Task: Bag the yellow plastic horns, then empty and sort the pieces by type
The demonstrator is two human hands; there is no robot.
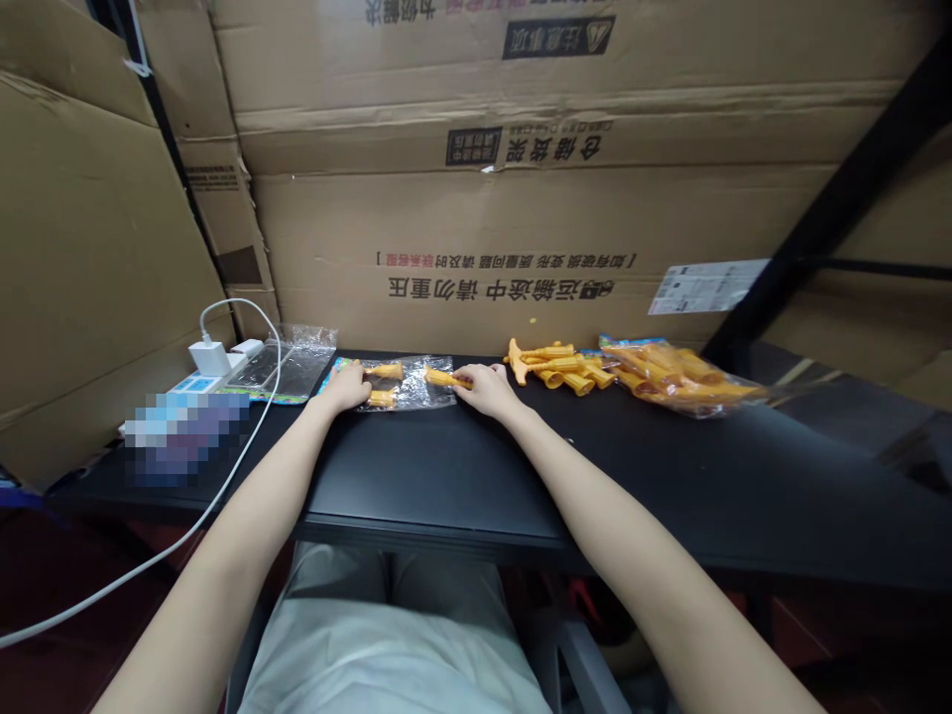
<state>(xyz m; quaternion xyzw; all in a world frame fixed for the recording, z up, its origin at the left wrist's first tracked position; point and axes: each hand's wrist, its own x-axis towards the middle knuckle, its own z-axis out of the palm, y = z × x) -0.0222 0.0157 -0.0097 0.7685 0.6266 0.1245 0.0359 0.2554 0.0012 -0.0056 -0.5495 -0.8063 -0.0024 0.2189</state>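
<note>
Left hand (344,386) is resting at left end of clear plastic bag (413,394), grip I'm not discerning; right hand (491,390) is pinching orange flared piece (441,377) over black surface (431,471). I'm worrying: slick film sliding could jerk piece loose.

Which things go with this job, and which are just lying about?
Job: clear bag at the left hand; orange plastic piece in the right hand; probably loose orange pieces, filled bag, flat packaging.

Probably just lying about: white charger, white cable, power strip.
</note>
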